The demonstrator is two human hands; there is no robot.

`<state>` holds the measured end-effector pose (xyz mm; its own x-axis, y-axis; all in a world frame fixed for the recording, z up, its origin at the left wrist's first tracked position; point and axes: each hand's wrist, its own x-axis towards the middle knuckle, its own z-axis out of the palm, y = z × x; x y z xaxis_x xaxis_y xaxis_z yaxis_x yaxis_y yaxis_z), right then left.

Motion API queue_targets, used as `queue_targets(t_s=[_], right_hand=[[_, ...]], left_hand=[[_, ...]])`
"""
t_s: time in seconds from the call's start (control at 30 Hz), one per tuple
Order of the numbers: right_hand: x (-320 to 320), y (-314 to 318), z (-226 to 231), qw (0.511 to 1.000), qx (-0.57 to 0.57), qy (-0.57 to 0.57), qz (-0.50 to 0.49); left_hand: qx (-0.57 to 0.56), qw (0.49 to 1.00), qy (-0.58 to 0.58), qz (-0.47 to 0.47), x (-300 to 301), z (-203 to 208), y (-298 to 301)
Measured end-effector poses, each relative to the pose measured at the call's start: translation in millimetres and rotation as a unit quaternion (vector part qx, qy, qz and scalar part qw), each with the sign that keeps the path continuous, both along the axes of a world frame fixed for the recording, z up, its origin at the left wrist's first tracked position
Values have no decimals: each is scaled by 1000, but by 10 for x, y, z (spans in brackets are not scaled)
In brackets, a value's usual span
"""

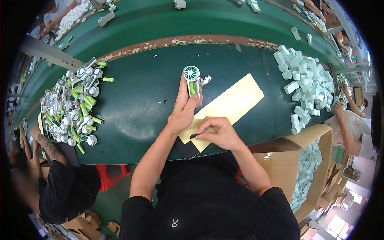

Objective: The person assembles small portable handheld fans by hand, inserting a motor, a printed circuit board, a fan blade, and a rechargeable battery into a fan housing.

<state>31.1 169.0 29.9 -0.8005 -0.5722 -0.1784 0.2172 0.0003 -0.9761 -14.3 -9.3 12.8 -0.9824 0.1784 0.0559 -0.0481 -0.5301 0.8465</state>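
Note:
My left hand (185, 111) is closed around an opened handheld fan (191, 73). Its round pale grille points away from me, a green cylindrical battery shows in the handle, and a small white part on thin wires hangs out at the right. Below it, my right hand (220, 132) pinches a small black strip (194, 136) between thumb and fingers. That hand is over the near end of a long pale-yellow sheet (236, 100), which lies slantwise on the green table (136, 92). A black patch (187, 149) shows at the sheet's near end.
At the left lies a heap of fan assemblies (74, 106) with green batteries. A pile of pale-green casings (306, 80) sits at the right, above a cardboard box (326, 160) of similar parts. Beyond runs a green conveyor (160, 22). Other people work on both sides.

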Motion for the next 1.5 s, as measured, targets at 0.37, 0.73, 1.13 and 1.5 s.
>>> queue_targets(t_s=[0.37,0.73,1.13,1.5], right_hand=[[-905,41,1269,921,296,250,34],[-1068,-331,1353,826,464,290,133],[-977,-327,1097,795,354,486,84],[-917,-375,829,886,333,324,-14]], left_hand=[[-90,995,26,-35,111,71,0],[-183,980,75,-35,125,-9,-1],[-211,970,122,22,82,-110,-43],[-243,960,139,27,88,-93,0]])
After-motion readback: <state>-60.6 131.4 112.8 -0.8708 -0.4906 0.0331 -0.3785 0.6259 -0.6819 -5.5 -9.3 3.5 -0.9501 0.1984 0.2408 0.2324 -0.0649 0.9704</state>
